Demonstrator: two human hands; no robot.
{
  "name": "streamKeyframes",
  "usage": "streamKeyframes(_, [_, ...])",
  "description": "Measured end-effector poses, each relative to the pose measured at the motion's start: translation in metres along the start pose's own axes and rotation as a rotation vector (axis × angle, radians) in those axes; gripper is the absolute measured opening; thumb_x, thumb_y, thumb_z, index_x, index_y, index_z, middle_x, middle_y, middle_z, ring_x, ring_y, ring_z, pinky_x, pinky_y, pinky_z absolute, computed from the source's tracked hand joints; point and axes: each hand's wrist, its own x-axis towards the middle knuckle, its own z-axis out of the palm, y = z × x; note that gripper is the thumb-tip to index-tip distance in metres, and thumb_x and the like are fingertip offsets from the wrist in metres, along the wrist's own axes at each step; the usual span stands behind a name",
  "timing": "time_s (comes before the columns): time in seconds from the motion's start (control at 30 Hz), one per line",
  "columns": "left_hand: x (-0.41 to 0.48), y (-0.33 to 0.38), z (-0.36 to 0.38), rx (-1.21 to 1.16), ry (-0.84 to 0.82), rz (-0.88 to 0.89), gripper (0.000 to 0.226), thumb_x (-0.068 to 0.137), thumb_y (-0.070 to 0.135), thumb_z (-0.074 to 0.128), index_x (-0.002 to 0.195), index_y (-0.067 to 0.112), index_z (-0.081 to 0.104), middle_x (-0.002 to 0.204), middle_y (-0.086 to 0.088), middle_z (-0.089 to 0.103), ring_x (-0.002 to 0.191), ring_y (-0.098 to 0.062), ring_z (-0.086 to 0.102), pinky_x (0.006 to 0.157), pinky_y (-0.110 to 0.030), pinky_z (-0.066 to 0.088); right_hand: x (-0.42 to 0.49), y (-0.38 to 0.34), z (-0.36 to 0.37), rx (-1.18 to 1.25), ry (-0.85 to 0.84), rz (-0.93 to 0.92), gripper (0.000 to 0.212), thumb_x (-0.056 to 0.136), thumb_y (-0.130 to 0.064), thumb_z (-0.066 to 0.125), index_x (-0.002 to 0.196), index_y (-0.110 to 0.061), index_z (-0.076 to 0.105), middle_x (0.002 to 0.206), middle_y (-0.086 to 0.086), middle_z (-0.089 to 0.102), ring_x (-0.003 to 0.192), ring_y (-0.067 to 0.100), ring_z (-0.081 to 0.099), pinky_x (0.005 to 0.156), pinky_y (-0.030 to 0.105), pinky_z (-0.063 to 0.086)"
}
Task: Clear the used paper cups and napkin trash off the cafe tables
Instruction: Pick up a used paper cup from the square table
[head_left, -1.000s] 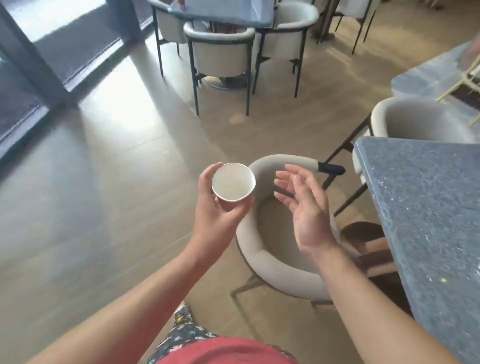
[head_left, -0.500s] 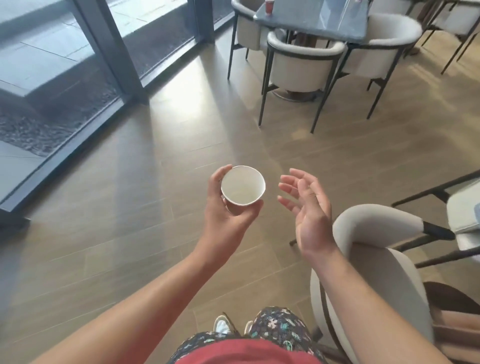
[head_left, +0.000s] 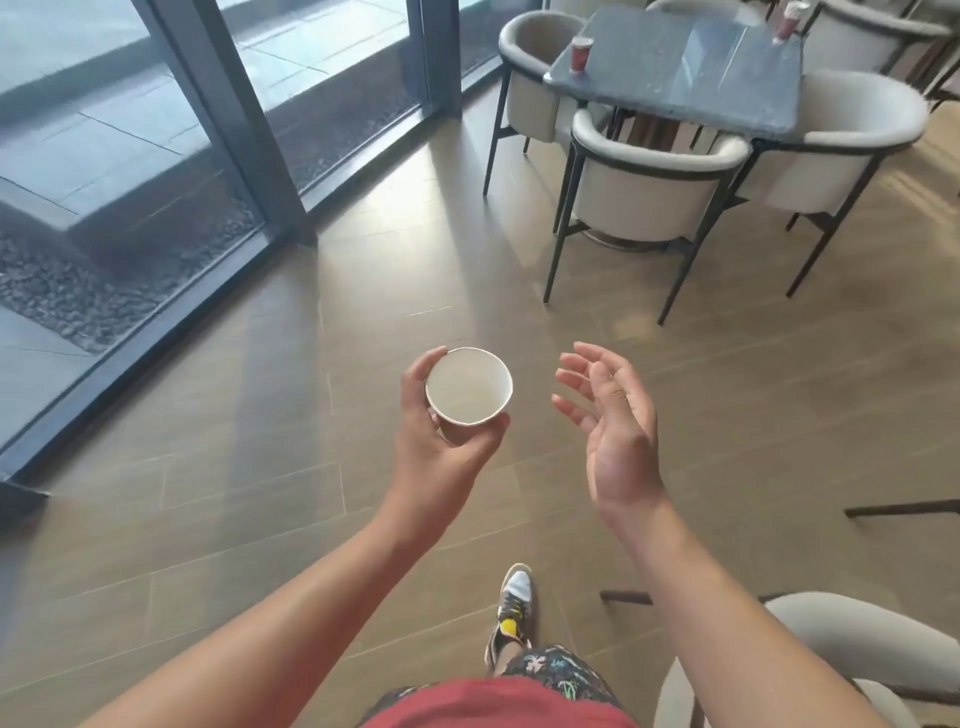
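Observation:
My left hand (head_left: 439, 447) grips a white paper cup (head_left: 468, 385) from below and the side, held upright over the wooden floor; its inside looks empty. My right hand (head_left: 610, 421) hovers just right of the cup, palm turned toward it, fingers spread, holding nothing. Ahead at the top stands a dark stone cafe table (head_left: 727, 88). A red paper cup (head_left: 580, 53) stands on its near left corner. A second red cup (head_left: 784, 22) stands at its far right edge.
Several beige chairs ring the far table, the closest chair (head_left: 649, 187) with its back to me. Another beige chair (head_left: 852, 654) is at my lower right. Glass doors with dark frames (head_left: 234, 119) run along the left. My shoe (head_left: 511, 608) is on the floor below.
The view has swung away from the near table and chair toward the far table, which is closer now. Both hands keep the same pose, the cup still in my left hand.

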Motion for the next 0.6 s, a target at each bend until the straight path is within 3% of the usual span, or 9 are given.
streamKeyframes(0.07, [0.037, 0.001, 0.015, 0.002, 0.000, -0.021, 0.071, 0.087, -0.001, 0.080, 0.141, 0.020, 0.041, 0.113, 0.031, 0.064, 0.099, 0.004, 0.066, 0.082, -0.015, 0.052, 0.043, -0.005, -0.001, -0.006, -0.004, 0.003, 0.051, 0.086, -0.056, 0.063, 0.122, -0.021, 0.070, 0.125, 0.006, 0.071, 0.117, 0.019, 0.067, 0.097, 0.040, 0.056])
streamKeyframes(0.4, [0.210, -0.007, 0.054, -0.014, 0.039, -0.028, 0.070, 0.087, 0.005, 0.082, 0.141, 0.025, 0.042, 0.130, 0.005, 0.063, 0.106, -0.004, 0.066, 0.086, -0.021, 0.054, 0.222, -0.010, 0.021, -0.029, -0.038, 0.008, 0.051, 0.086, -0.055, 0.062, 0.122, -0.020, 0.070, 0.123, 0.004, 0.071, 0.116, 0.018, 0.067, 0.098, 0.040, 0.056])
streamKeyframes(0.6, [0.334, -0.028, 0.068, -0.052, -0.024, -0.036, 0.071, 0.088, 0.003, 0.080, 0.142, 0.025, 0.040, 0.127, 0.005, 0.063, 0.101, 0.000, 0.067, 0.085, -0.021, 0.054, 0.334, 0.008, 0.048, -0.032, 0.011, 0.002, 0.037, 0.096, -0.039, 0.056, 0.123, -0.017, 0.069, 0.126, 0.013, 0.070, 0.115, 0.018, 0.066, 0.099, 0.043, 0.054])
